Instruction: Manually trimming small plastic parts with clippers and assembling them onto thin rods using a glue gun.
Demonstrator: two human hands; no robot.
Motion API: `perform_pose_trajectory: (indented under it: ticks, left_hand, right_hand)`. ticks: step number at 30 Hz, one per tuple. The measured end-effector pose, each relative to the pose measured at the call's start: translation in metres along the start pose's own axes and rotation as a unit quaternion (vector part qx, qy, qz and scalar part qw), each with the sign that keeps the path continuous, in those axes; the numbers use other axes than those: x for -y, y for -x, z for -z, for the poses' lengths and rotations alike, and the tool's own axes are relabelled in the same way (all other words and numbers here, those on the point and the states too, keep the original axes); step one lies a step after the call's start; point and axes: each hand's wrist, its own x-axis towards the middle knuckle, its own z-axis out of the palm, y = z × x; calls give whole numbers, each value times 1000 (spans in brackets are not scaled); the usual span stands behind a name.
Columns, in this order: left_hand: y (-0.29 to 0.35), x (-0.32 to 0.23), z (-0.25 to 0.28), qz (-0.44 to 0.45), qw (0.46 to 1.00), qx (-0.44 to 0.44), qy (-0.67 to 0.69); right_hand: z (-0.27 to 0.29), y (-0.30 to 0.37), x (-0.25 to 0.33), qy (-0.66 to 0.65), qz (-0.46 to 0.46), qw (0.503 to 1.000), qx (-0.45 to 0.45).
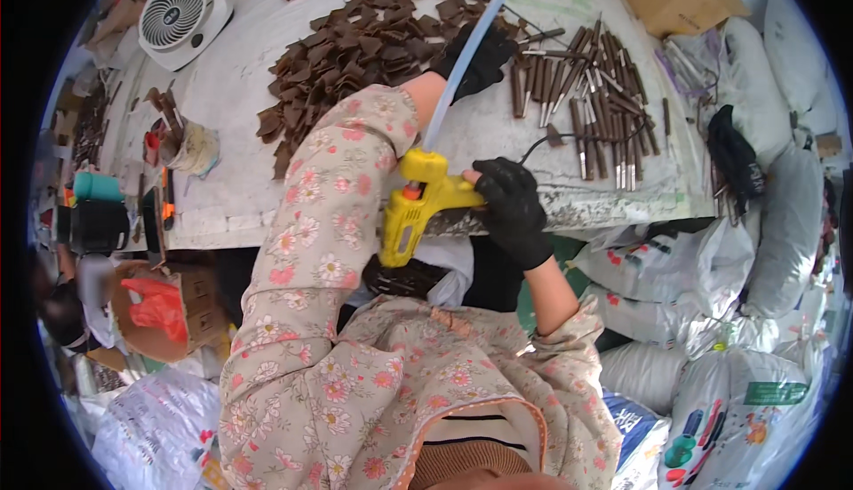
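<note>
My right hand, in a black glove, is closed round the handle of a yellow glue gun near the table's front edge. A long translucent glue stick runs up from the gun's back end across the view. My left hand, also black-gloved, reaches over the table behind that stick; its fingers blend together and what they do is unclear. To its left spreads a heap of dark brown flat pieces. Close by on its right lie several brown sticks with silvery metal ends.
A white fan stands at the far left of the white table. Nearer is a tub holding tools. A black cord trails from the right hand's side. Stuffed white sacks crowd the right; a cardboard box sits lower left.
</note>
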Motion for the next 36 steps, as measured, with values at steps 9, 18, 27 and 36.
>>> perform_pose_trajectory:
  ticks: [9, 18, 27, 36]
  left_hand:
    - [19, 78, 11, 225, 971, 26, -71]
    - [-29, 46, 4, 51, 998, 37, -33]
    - [-51, 50, -19, 121, 991, 49, 10]
    - [9, 99, 22, 105, 990, 90, -42]
  right_hand:
    - [-1, -14, 2, -33, -10, 998, 49]
    - [6, -15, -3, -18, -12, 999, 40]
    - [4, -9, -8, -26, -55, 996, 71]
    - [5, -15, -9, -41, -44, 996, 68]
